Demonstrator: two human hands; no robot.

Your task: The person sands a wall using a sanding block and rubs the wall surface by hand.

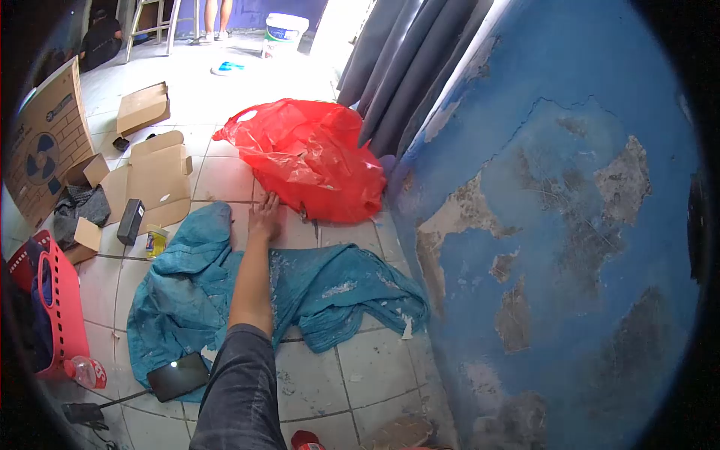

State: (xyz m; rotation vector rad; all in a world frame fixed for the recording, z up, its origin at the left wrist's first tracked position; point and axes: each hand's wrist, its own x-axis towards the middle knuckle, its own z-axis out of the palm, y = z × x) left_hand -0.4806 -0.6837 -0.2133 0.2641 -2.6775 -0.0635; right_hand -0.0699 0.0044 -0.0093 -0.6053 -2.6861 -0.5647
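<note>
My left hand reaches forward over the teal cloth, palm down on or just above the floor tiles. Its fingers are stretched out and slightly apart, with nothing visible in them. Just beyond and to the right of the fingertips is a crumpled red plastic bag; whether they touch it is hard to tell. Beneath my forearm, the cloth lies bunched, marked with pale flakes. A dark phone-like device rests on its lower left part, with a cable beside it. My right hand is out of view.
Left are opened cardboard pieces, a fan box, a small dark box, a pink basket and a bottle. A peeling blue wall bounds the right. A person's legs and a bucket are behind.
</note>
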